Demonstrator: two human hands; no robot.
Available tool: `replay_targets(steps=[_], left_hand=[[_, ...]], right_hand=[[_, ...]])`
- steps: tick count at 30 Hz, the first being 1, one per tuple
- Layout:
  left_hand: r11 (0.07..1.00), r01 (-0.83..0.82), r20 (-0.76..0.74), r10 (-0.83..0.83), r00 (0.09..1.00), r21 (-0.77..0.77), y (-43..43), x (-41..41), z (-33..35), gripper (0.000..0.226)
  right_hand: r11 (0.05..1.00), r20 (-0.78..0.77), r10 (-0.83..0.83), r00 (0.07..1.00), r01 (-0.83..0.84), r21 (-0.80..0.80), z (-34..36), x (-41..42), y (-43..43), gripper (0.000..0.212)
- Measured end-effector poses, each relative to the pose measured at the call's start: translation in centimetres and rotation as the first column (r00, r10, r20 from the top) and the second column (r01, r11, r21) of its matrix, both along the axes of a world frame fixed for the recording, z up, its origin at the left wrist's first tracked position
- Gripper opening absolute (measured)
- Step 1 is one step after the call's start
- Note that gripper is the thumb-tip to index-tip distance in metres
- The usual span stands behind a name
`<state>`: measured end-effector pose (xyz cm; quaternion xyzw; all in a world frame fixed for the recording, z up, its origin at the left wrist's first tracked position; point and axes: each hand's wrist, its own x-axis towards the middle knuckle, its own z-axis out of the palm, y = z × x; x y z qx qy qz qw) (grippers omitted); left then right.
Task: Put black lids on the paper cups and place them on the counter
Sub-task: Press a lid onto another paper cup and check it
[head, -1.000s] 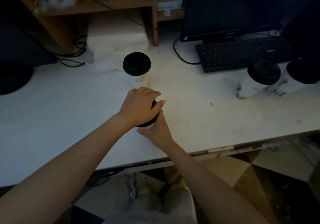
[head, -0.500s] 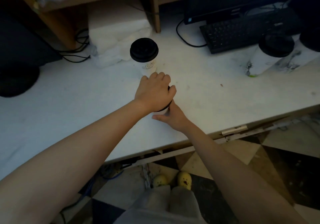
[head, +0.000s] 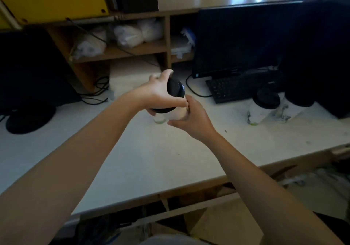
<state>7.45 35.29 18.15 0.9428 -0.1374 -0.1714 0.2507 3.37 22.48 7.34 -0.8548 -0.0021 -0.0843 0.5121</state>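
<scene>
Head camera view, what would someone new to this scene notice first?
First, the two hands meeting at mid-desk: the left hand grips a black lid while the right hand holds a white paper cup. Next, two lidded cups stand on the white desk to the right, beside a black keyboard and a dark monitor.

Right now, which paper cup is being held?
The middle cup, between both hands: the left hand grips its black lid, the right hand holds its white body. The two cups by the keyboard stand untouched on the counter.
</scene>
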Motion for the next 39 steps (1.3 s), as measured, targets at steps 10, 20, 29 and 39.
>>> replay_targets(steps=[10, 20, 29, 39], left_hand=[[0.850, 0.171, 0.195, -0.082, 0.977, -0.499, 3.1, -0.3, 6.5, 0.056], [0.528, -0.130, -0.220, -0.109, 0.969, -0.839, 5.3, -0.5, 1.3, 0.053], [0.478, -0.301, -0.322, 0.038, 0.946, -0.825, 4.4, 0.2, 0.4, 0.032], [0.586, 0.111, 0.121, -0.023, 0.992, -0.803, 4.1, -0.2, -1.2, 0.076]], right_hand=[[0.763, -0.238, 0.214, 0.947, -0.010, 0.646, 8.0, -1.0, -3.2, 0.053], [0.764, -0.045, 0.169, 0.985, -0.102, 0.637, 9.4, -0.9, -3.8, 0.032], [0.799, -0.052, 0.289, 0.956, -0.210, 0.564, 10.0, -0.5, -5.2, 0.045], [0.874, -0.220, 0.162, 0.962, -0.036, 0.484, 10.9, 0.8, -5.3, 0.045]])
